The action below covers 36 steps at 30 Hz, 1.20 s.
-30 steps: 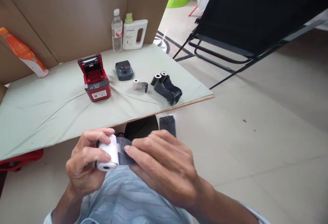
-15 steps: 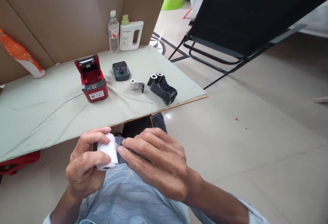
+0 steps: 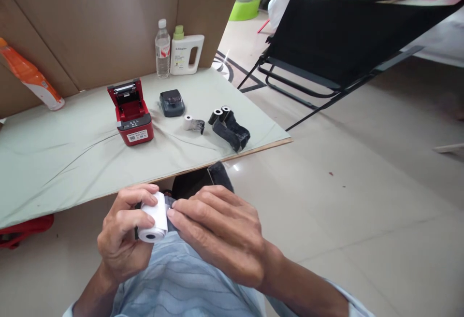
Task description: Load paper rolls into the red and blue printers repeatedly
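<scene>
My left hand (image 3: 121,232) is wrapped round a white thermal paper roll (image 3: 155,220), with its dark core hole towards me. Beside it, my right hand (image 3: 226,235) has thumb and fingertips pinched on the loose end of the paper at the roll's right side. Both hands are over my lap, in front of the table edge. On the table a red receipt printer (image 3: 136,136) stands with its lid raised. A small dark device (image 3: 172,103) sits to its right.
A small roll with a dark strip (image 3: 188,122) and two rolls with black strips (image 3: 232,132) lie on the table (image 3: 83,162). A water bottle (image 3: 163,51), a white jug (image 3: 185,56) and an orange bottle (image 3: 31,78) stand along the cardboard wall. A black folding chair (image 3: 326,41) is at right.
The roll has tipped slightly in my left hand, so its end and core hole show more. My right hand stays at the paper's edge. The view has shifted a little.
</scene>
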Each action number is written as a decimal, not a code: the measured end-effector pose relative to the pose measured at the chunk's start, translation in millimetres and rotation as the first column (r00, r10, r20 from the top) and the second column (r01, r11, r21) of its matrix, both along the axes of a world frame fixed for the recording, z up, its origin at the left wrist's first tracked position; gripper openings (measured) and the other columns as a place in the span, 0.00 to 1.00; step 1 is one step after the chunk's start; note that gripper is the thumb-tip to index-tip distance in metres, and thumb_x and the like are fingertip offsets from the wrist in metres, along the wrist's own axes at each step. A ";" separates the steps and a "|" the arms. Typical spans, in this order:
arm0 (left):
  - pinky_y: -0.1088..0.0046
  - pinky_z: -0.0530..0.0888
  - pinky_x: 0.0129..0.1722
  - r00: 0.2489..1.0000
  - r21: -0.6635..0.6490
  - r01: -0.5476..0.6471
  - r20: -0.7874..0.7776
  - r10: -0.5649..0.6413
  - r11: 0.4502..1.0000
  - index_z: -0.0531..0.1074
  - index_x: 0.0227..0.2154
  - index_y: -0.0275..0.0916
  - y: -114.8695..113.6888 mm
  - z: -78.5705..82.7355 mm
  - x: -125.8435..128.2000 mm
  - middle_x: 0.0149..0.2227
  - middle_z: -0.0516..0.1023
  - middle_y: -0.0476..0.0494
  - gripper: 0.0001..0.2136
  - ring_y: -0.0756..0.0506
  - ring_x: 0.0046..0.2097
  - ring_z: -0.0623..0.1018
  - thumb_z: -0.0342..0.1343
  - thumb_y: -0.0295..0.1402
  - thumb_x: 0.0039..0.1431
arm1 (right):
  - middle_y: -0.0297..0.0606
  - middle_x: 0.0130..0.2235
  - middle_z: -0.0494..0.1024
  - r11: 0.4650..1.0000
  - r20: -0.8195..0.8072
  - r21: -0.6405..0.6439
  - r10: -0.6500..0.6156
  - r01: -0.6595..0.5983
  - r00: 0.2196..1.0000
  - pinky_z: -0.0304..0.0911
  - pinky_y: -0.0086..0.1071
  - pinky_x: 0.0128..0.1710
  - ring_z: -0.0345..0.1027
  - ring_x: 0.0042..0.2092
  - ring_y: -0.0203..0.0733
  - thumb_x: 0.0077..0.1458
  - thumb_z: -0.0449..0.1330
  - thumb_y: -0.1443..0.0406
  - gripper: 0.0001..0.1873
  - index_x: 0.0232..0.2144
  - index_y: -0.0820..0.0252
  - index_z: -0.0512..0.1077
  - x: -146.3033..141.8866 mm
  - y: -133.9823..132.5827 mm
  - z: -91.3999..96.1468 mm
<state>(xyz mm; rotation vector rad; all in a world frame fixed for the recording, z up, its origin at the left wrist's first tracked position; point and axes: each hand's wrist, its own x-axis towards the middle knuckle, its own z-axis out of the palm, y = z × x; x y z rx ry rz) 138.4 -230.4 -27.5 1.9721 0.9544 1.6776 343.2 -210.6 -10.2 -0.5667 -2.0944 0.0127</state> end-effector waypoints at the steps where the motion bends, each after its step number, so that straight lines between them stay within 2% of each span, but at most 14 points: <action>1: 0.54 0.83 0.49 1.000 0.001 0.002 0.002 -0.002 1.000 0.73 0.38 0.43 0.0 0.1 0.3 0.43 0.81 0.44 0.11 0.38 0.50 0.83 0.68 0.23 0.59 | 0.42 0.41 0.84 1.000 0.001 -0.002 -0.001 0.001 1.000 0.71 0.39 0.38 0.76 0.37 0.42 0.65 0.58 0.75 0.12 0.43 0.60 0.80 0.0 -0.3 0.2; 6: 0.55 0.83 0.49 0.999 -0.027 0.013 0.040 -0.012 1.000 0.73 0.37 0.42 -0.5 -1.0 2.0 0.43 0.80 0.44 0.11 0.39 0.49 0.84 0.68 0.22 0.59 | 0.44 0.41 0.84 1.000 -0.004 -0.007 0.011 -0.011 1.000 0.71 0.39 0.38 0.77 0.37 0.42 0.65 0.59 0.75 0.11 0.42 0.62 0.80 1.7 -1.5 1.8; 12: 0.55 0.83 0.49 0.994 -0.081 0.040 0.102 -0.032 0.996 0.73 0.38 0.42 -1.5 -3.9 2.7 0.43 0.80 0.44 0.12 0.38 0.49 0.83 0.69 0.22 0.57 | 0.42 0.42 0.85 1.000 0.004 -0.013 0.011 -0.011 1.000 0.72 0.39 0.39 0.78 0.38 0.42 0.64 0.61 0.74 0.11 0.44 0.60 0.80 2.2 -2.2 0.1; 16: 0.55 0.83 0.50 0.986 -0.134 0.078 0.155 -0.057 0.988 0.74 0.39 0.42 -1.6 -3.6 4.7 0.43 0.80 0.44 0.15 0.39 0.49 0.83 0.70 0.20 0.55 | 0.40 0.39 0.84 1.000 -0.041 -0.006 -0.006 0.006 0.999 0.69 0.37 0.36 0.76 0.35 0.40 0.64 0.61 0.74 0.10 0.42 0.59 0.80 -1.4 0.3 -1.1; 19: 0.58 0.83 0.50 0.979 -0.179 0.101 0.193 -0.066 0.979 0.74 0.40 0.42 -1.0 -1.6 6.7 0.42 0.79 0.44 0.15 0.41 0.48 0.83 0.69 0.19 0.55 | 0.38 0.35 0.83 0.997 -0.035 -0.076 -0.021 0.018 0.999 0.68 0.35 0.36 0.74 0.33 0.38 0.65 0.59 0.74 0.11 0.39 0.58 0.79 -4.5 3.1 1.4; 22: 0.61 0.82 0.48 0.971 -0.239 0.164 0.208 -0.114 0.957 0.76 0.43 0.41 0.3 1.0 5.9 0.42 0.80 0.42 0.15 0.42 0.46 0.82 0.70 0.20 0.56 | 0.38 0.35 0.83 0.982 -0.021 -0.188 -0.005 0.001 1.000 0.68 0.34 0.37 0.76 0.35 0.38 0.67 0.58 0.73 0.10 0.37 0.58 0.78 -5.7 6.4 4.9; 26: 0.65 0.80 0.45 0.958 -0.347 0.255 0.215 -0.188 0.903 0.80 0.47 0.40 2.3 3.5 0.4 0.41 0.81 0.40 0.16 0.42 0.45 0.81 0.71 0.24 0.56 | 0.37 0.35 0.84 0.943 -0.056 -0.316 0.089 -0.102 0.994 0.69 0.34 0.38 0.77 0.36 0.39 0.70 0.60 0.69 0.08 0.36 0.60 0.77 -3.0 11.6 5.5; 28: 0.68 0.79 0.42 0.949 -0.407 0.287 0.247 -0.198 0.867 0.82 0.48 0.39 3.0 3.9 -2.4 0.41 0.81 0.39 0.16 0.43 0.43 0.80 0.72 0.28 0.56 | 0.36 0.34 0.84 0.895 -0.107 -0.405 0.155 -0.185 0.982 0.69 0.33 0.37 0.77 0.36 0.38 0.70 0.61 0.68 0.08 0.36 0.60 0.78 -0.5 14.9 4.1; 29: 0.69 0.79 0.41 0.943 -0.439 0.302 0.270 -0.197 0.846 0.83 0.48 0.39 3.1 3.9 -3.5 0.41 0.81 0.39 0.17 0.43 0.43 0.79 0.73 0.31 0.56 | 0.36 0.34 0.84 0.854 -0.141 -0.466 0.185 -0.230 0.972 0.69 0.32 0.37 0.77 0.36 0.38 0.70 0.62 0.68 0.07 0.36 0.59 0.78 0.7 16.8 3.2; 32: 0.71 0.78 0.38 0.921 -0.534 0.342 0.352 -0.165 0.773 0.83 0.50 0.39 2.8 3.4 -5.4 0.41 0.81 0.38 0.20 0.44 0.41 0.80 0.75 0.34 0.53 | 0.34 0.33 0.83 0.681 -0.271 -0.627 0.265 -0.378 0.925 0.69 0.29 0.36 0.76 0.34 0.35 0.68 0.65 0.65 0.06 0.37 0.59 0.80 3.2 23.5 0.5; 34: 0.73 0.79 0.36 0.902 -0.590 0.370 0.412 -0.127 0.718 0.82 0.50 0.39 2.4 3.2 -5.5 0.41 0.83 0.39 0.23 0.45 0.39 0.81 0.77 0.34 0.50 | 0.33 0.31 0.81 0.572 -0.345 -0.684 0.293 -0.453 0.892 0.67 0.28 0.33 0.73 0.32 0.34 0.67 0.66 0.63 0.08 0.35 0.59 0.80 3.7 28.2 -1.5; 36: 0.75 0.78 0.33 0.874 -0.623 0.419 0.475 -0.107 0.660 0.81 0.49 0.39 2.1 3.3 -5.0 0.39 0.84 0.41 0.23 0.46 0.35 0.82 0.77 0.33 0.49 | 0.32 0.28 0.79 0.486 -0.397 -0.719 0.300 -0.497 0.867 0.64 0.27 0.30 0.70 0.29 0.33 0.66 0.67 0.60 0.11 0.33 0.60 0.80 3.7 32.0 -3.8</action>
